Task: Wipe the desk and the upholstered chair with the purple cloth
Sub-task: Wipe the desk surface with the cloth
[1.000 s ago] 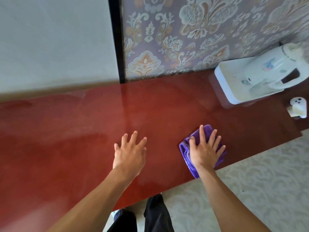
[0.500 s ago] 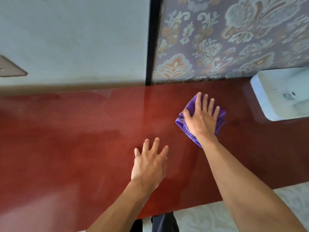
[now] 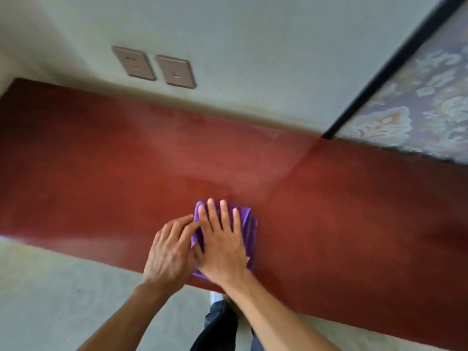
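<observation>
Purple cloth now lies near the front edge of the glossy red desk, pinned under the right hand, fingers spread flat. The left hand — apart half a second ago — has joined, fingertips curled onto the cloth's left side. Desk wiping has moved leftward; two wall sockets have come into view — the white tray is gone.

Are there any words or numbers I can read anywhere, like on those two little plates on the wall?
No readable text anywhere in this picture.
Left wall plate: faint marks only, too blurred to read.
Right wall plate: one small mark, too blurred to read.
Purple cloth, desk and patterned wall panel: no words or numbers, only flower shapes on the panel.
</observation>
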A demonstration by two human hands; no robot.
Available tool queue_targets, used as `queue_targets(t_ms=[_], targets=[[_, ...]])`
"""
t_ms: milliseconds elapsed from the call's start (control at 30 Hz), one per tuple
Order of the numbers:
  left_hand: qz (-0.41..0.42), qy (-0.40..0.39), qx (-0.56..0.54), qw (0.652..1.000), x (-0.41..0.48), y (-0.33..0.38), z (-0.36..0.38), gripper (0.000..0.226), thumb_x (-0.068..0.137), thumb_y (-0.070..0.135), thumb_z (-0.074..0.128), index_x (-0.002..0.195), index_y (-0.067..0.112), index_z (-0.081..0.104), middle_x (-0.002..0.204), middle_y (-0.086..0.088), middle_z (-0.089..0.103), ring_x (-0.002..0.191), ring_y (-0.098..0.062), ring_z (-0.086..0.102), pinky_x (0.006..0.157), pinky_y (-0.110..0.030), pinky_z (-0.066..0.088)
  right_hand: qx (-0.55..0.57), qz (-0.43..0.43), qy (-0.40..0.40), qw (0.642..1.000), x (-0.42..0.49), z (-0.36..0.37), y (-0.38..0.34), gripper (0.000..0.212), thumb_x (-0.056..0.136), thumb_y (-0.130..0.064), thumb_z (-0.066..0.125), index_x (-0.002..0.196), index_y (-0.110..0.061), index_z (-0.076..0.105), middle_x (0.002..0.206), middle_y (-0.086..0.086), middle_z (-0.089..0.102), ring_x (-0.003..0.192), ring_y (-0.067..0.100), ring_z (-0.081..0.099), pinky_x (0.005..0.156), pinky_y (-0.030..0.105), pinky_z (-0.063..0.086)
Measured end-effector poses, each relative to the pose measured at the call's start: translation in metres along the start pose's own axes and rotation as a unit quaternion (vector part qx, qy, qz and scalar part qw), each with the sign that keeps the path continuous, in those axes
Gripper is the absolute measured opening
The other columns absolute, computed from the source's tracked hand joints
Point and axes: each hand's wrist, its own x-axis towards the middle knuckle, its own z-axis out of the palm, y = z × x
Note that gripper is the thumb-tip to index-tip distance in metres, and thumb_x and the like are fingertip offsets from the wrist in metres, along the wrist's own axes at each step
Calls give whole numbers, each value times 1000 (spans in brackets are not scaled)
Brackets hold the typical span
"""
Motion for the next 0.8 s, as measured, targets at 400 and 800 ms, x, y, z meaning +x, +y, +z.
queue_targets(t_ms=[400, 800], targets=[[68, -81, 7, 994, -26, -36, -2, 50, 102, 42, 42, 148, 24, 50, 161, -2, 36, 149, -24, 33, 116, -51, 34, -67, 7, -28, 997, -23, 14, -49, 82, 94, -49, 42, 164, -16, 15, 171, 12, 18, 159, 30, 9, 127, 50, 2], [215, -243, -24, 946, 7, 173, 83, 61, 100, 47, 38, 157, 29, 24, 168, -6, 17, 154, -28, 14, 124, -53, 13, -152, 245, 24, 957, -148, -40, 137, 81, 85, -42, 35, 159, -9, 33, 167, 19, 26, 152, 42, 27, 120, 66, 21]])
